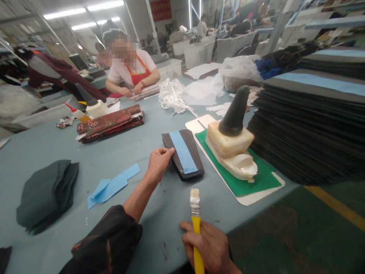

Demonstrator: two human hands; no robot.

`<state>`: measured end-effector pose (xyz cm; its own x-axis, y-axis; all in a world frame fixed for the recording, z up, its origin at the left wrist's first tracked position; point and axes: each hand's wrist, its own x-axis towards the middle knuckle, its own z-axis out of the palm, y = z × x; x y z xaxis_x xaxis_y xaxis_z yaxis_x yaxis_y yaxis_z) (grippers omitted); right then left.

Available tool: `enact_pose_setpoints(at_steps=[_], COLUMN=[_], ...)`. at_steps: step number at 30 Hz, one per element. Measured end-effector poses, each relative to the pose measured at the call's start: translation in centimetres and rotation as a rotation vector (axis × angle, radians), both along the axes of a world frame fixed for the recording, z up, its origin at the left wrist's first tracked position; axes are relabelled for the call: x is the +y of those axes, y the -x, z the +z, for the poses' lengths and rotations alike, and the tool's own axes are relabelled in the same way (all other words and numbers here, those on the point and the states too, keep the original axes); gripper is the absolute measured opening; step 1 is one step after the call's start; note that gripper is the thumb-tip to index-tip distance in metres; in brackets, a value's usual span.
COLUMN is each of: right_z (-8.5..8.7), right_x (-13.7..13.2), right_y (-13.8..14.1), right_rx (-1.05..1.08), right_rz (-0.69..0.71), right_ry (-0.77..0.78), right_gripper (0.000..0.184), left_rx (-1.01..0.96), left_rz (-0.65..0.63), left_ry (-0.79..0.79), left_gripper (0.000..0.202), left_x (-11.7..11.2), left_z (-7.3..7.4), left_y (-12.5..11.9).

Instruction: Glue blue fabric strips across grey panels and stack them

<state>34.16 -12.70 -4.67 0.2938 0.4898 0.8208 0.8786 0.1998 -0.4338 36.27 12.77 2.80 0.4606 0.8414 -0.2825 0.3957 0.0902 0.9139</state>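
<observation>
My right hand (212,245) is closed around the yellow handle of a paintbrush (195,224). Its pale bristles point away from me, with white stuff around their base. Ahead of the brush lies a small stack of dark tapered panels (191,144), with a light blue strip (182,152) lengthwise on the top one. At the stack's left edge, the thumb and fingers of my left hand (160,161) are pinched on a dark panel; how many layers they hold cannot be seen. A folded blue strip (114,186) lies on the table left of my forearm.
Right of the panels, a cream container with a black cone (235,110) stands on a green board (211,152). Tall dark stacks (310,133) rise at the table's right edge. Dark green pieces (47,194) lie left; patterned bundles (111,121) lie farther back. A co-worker (131,68) sits opposite.
</observation>
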Motion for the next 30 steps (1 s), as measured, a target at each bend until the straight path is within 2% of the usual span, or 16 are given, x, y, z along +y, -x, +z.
enact_pose_setpoints(at_steps=[9, 14, 18, 23, 26, 30], right_z=[0.0, 0.2, 0.2, 0.4, 1.3, 4.6], right_x=[-0.1, -0.2, -0.2, -0.3, -0.6, -0.2], right_y=[0.3, 0.2, 0.1, 0.5, 0.0, -2.8], right_rx=[0.02, -0.004, -0.043, -0.02, -0.039, -0.129], right_rz=[-0.009, -0.018, -0.032, -0.05, -0.043, -0.099], right_ry=[0.016, 0.028, 0.046, 0.08, 0.115, 0.12], right_gripper=[0.022, 0.02, 0.02, 0.021, 0.017, 0.018], left_rx=[0.05, 0.072, 0.073, -0.011, -0.053, -0.088], left_rz=[-0.087, -0.08, -0.093, -0.145, -0.189, -0.227], left_ry=[0.016, -0.029, -0.036, -0.017, 0.014, 0.049], left_gripper=[0.033, 0.034, 0.03, 0.021, 0.024, 0.045], left_x=[-0.4, -0.6, -1.3, -3.5, -4.5, -5.1], left_z=[0.1, 0.4, 1.0, 2.1, 1.8, 0.2], left_y=[0.6, 1.1, 2.7, 6.1, 7.9, 8.8])
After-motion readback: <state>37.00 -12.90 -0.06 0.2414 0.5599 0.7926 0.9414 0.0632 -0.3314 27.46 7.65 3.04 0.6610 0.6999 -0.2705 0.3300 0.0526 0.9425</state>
